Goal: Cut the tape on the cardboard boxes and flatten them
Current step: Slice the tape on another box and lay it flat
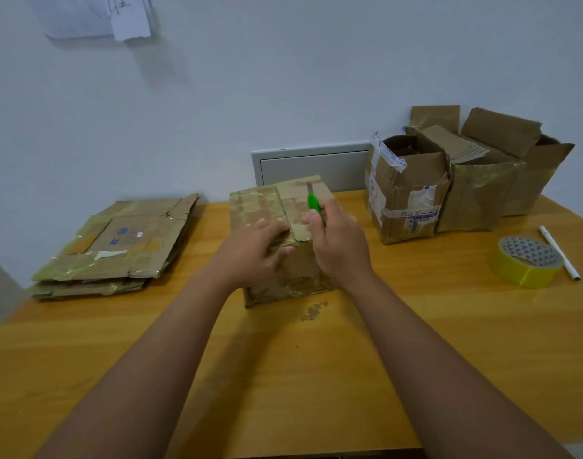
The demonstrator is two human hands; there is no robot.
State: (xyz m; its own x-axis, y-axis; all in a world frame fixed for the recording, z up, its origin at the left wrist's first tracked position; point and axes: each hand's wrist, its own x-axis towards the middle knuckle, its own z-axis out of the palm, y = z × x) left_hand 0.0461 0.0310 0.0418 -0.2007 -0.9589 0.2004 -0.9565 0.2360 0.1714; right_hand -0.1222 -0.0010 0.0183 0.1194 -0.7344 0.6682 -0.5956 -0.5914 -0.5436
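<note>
In the middle of the wooden table stands a taped box, closed, its top flaps wrapped in yellowish tape. The left hand lies over the box's near top edge, fingers spread across the top and thumb down the front face, steadying it. The right hand is curled round a green knife, whose blade points away from the person and meets the top of the box near the flap seam. To the left, well apart from the box, a stack of flat boxes lies on the table. At the far right corner three open boxes stand close together, flaps up, the nearest bearing white labels and torn tape. Nearer on the right sits a yellow tape roll, with a white pen just beside it. A grey panel is set in the wall behind the box, and papers hang on the wall at upper left.
</note>
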